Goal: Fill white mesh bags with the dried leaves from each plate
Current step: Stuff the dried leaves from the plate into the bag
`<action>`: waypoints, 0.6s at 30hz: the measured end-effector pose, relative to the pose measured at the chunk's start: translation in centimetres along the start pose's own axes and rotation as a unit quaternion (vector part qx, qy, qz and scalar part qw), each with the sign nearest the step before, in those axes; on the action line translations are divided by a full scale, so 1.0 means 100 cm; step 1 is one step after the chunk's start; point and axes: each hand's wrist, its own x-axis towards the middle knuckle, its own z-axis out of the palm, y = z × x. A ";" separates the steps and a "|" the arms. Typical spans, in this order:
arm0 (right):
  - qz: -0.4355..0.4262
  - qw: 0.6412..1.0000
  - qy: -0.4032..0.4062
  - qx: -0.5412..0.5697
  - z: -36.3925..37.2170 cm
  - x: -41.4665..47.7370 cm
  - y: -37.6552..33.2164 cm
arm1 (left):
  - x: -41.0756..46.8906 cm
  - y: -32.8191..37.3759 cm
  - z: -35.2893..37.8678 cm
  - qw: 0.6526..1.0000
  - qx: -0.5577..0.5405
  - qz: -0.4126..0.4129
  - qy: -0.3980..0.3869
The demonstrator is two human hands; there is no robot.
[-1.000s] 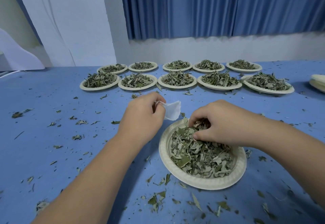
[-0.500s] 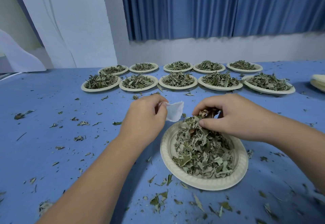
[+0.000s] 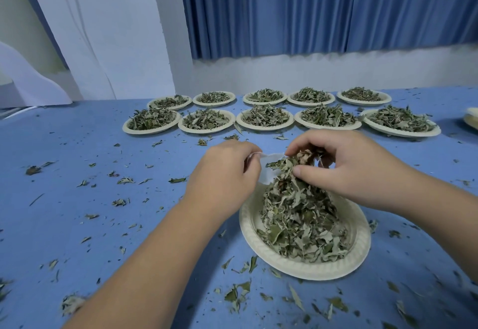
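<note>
Right hand [image 3: 346, 171] risen from plate [image 3: 359, 257], pinching leaves [image 3: 292, 164], left hand [image 3: 222, 173] gripping mesh bag [image 3: 267, 173]

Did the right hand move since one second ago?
Yes. The right hand rose off the near plate, lifting a clump of leaves toward the mesh bag.

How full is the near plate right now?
Full: leaves heap across the plate, hiding most of its floor. The right hand pinches a bunch above it, beside the bag held by the left hand.
</note>
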 end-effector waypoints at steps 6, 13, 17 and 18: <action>-0.015 0.997 0.049 -0.059 0.011 0.000 -0.002 | -0.004 0.008 0.002 0.999 -0.044 0.017 -0.004; -0.045 0.985 0.026 -0.166 0.016 0.001 -0.010 | -0.005 0.016 0.009 0.980 -0.180 -0.077 -0.028; -0.039 0.990 -0.004 -0.136 0.018 -0.001 -0.011 | -0.004 0.017 0.009 0.975 -0.193 -0.104 -0.033; -0.034 0.991 -0.012 -0.127 0.018 -0.002 -0.011 | -0.004 0.017 0.010 0.974 -0.196 -0.111 -0.034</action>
